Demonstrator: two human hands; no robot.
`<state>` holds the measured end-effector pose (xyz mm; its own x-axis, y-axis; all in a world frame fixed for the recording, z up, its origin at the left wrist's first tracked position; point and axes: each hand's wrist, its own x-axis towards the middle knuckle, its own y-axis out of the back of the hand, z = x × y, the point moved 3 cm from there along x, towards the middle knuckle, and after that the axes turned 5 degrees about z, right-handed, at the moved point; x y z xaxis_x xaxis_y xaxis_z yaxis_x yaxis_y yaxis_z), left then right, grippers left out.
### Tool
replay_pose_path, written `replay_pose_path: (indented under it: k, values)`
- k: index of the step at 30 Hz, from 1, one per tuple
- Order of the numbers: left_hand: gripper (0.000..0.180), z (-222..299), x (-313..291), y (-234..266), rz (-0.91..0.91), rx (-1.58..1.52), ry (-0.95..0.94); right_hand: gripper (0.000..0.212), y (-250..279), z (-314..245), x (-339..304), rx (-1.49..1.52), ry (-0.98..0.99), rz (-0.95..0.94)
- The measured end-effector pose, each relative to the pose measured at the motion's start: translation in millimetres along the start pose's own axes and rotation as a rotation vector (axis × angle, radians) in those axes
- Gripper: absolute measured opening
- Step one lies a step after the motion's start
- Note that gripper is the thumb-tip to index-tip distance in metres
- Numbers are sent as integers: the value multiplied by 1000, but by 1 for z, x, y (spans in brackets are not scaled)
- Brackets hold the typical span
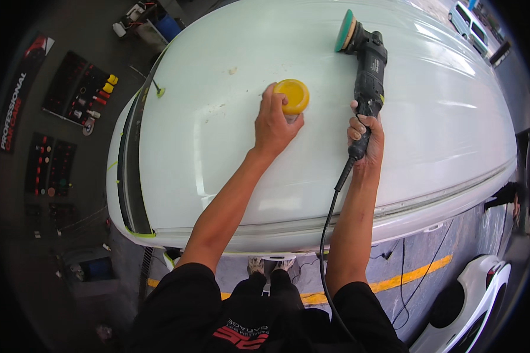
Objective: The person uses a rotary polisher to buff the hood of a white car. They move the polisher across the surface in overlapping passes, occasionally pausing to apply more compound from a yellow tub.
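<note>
My left hand is wrapped around a container with a round yellow lid, held over the white car roof. Only a little of its pale body shows below the lid; the rest is hidden. In my right hand is a black car polisher, gripped by its rear handle. Its head points away from me, and the round teal foam pad is turned on edge, facing left. Pale smudges mark the roof left of the yellow lid.
The polisher's black cord hangs past my right forearm to the floor. Yellow-green masking tape edges the dark glass at left. Tool panels stand on the far left. Another white car is at lower right, near a yellow floor line.
</note>
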<state>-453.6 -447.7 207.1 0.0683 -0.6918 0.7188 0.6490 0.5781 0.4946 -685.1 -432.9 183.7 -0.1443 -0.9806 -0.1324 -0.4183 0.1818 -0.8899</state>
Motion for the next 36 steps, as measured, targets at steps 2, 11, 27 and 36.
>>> replay_pose_path:
  k: [2,11,27,36]
  values:
    - [45,1,-5,2,19,-55,5,63,7,-3,4,29,-32,-35]
    - [38,-7,29,-3,38,-240,189,51,3,4,1,23,-30,-37]
    - [81,41,31,58,128,-110,-169,60,6,-4,7,27,-23,-45]
    - [74,-18,-27,64,92,66,-39,59,6,-11,21,45,-39,-48]
